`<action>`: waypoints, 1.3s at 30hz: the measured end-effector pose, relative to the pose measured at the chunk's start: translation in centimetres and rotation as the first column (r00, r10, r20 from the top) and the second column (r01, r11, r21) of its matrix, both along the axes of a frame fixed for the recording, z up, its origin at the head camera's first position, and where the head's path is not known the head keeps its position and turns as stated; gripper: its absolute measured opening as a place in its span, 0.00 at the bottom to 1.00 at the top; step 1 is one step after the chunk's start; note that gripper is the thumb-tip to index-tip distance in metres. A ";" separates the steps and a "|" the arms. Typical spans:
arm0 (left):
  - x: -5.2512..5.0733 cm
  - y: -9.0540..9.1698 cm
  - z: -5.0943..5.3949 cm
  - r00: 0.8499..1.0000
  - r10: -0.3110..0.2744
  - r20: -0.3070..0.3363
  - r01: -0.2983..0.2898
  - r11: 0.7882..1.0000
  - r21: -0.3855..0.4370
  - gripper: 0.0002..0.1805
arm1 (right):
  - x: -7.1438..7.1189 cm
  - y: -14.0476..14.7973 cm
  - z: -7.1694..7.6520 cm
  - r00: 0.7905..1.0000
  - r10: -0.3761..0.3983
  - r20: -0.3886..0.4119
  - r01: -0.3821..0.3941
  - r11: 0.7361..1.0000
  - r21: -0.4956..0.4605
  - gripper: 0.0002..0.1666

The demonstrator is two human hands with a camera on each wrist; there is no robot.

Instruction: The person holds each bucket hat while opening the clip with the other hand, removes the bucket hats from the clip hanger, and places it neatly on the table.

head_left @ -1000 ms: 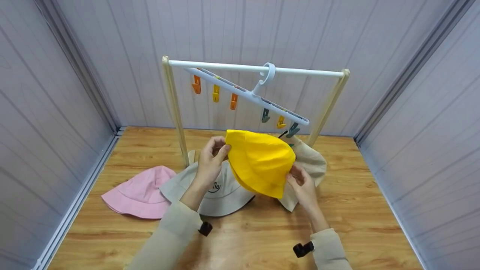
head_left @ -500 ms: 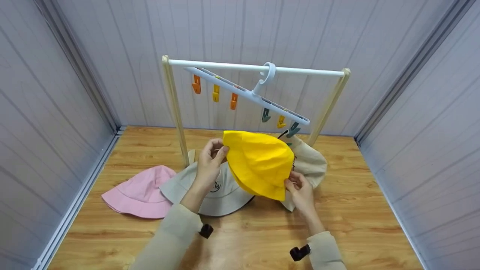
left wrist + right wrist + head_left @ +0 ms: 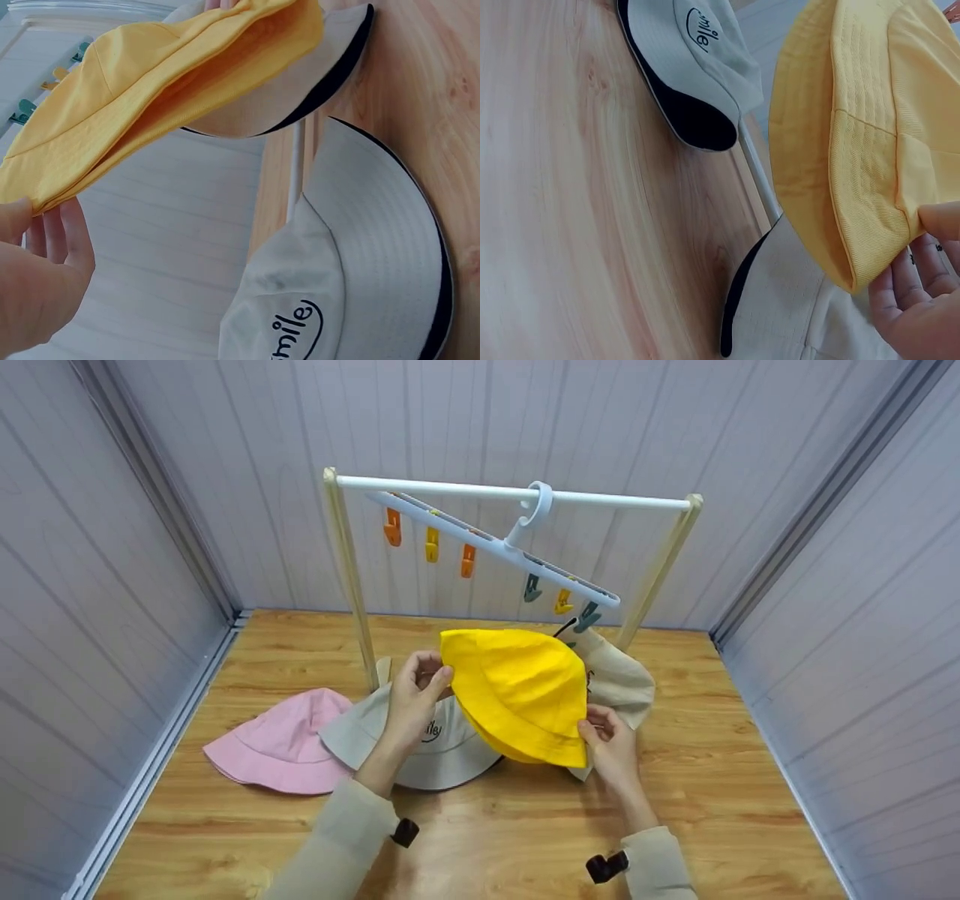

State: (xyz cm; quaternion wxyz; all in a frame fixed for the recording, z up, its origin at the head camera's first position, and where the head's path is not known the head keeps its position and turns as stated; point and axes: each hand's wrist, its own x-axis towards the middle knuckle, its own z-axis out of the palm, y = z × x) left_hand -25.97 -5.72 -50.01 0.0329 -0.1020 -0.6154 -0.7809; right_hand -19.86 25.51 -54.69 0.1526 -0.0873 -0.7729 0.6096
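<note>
A yellow bucket hat (image 3: 517,690) is held up in the air between both hands, tilted, its brim folded flat toward the lower left. My left hand (image 3: 414,690) pinches one end of the brim between thumb and fingers, also plain in the left wrist view. At the other end of the brim my right hand (image 3: 611,739) pinches the fabric, thumb on the near side. Behind it, a beige hat (image 3: 626,682) hangs from a green clip (image 3: 587,617) and is partly covered. Below the left hand lies a light grey hat (image 3: 450,757) with dark lettering.
A pink bucket hat (image 3: 289,742) lies at the left on the wooden floor (image 3: 480,840). A pale blue hanger (image 3: 502,549) with orange, yellow and green clips hangs tilted from a white rod (image 3: 435,487) on wooden posts. Panelled walls (image 3: 847,547) stand at the back and sides.
The yellow hat has come slightly down and to the left, turning a little, with both hands still pinching its brim. The other hats stay where they were.
</note>
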 end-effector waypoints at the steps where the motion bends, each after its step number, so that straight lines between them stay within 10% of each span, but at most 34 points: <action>1: 0.1 0.0 -0.2 1.000 -0.002 0.003 0.002 1.000 0.001 0.13 | 0.0 0.1 0.0 1.000 0.000 -0.004 0.000 1.000 0.000 0.16; 15: 1.3 0.1 -2.8 1.000 0.009 0.022 -0.006 0.991 -0.135 0.16 | 0.4 2.2 0.6 0.997 -0.011 0.072 0.004 0.996 0.094 0.15; 39: 3.3 -1.7 -5.3 0.955 -0.142 0.261 0.204 0.953 -0.226 0.14 | 1.1 4.8 0.0 0.968 0.097 0.231 -0.158 0.952 0.263 0.15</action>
